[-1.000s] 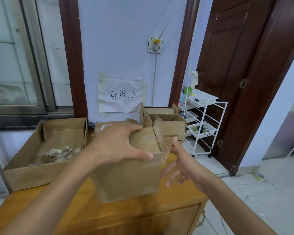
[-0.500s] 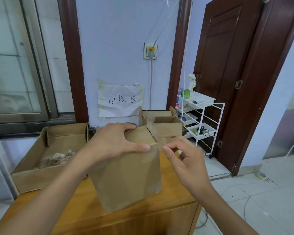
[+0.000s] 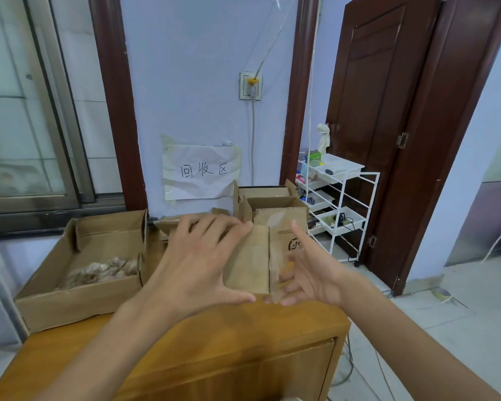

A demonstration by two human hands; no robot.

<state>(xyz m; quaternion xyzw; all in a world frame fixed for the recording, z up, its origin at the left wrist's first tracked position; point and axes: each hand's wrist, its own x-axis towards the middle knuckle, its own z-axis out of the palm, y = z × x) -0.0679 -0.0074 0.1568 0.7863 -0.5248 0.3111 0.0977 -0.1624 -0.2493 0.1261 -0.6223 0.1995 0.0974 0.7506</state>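
Both hands have opened up since half a second ago. The left was wrapped over the top of the cardboard box (image 3: 249,261) and the right was pinching at the flap. The box was also held up closer to the person then; now it sits further back on the wooden tabletop (image 3: 229,337), just in front of two other open boxes (image 3: 275,204).

Left hand (image 3: 197,261) lies spread across the box top, fingers straight and fanned, thumb stuck out along the near edge, so its grip is apart and it's not clutching anything. It covers most of the box's left half, so I can't see what's going on under there. Right hand (image 3: 310,270) is at the box's right front corner, grip apart too, fingers only loosely bent. It's motion-blurred, and I honestly can't tell if the fingertips touch the cardboard. There's a shiny see-through smear by the seam, maybe tape, but it's too hazy to say.

A printed logo on the box is half hidden behind the right thumb. Off to the left there's a shallow carton (image 3: 70,302) with some crumpled clear stuff (image 3: 99,270) in it that I can't identify. A handwritten paper sign (image 3: 201,172) is taped to the wall behind, and a white wire trolley (image 3: 339,198) stands by the door.
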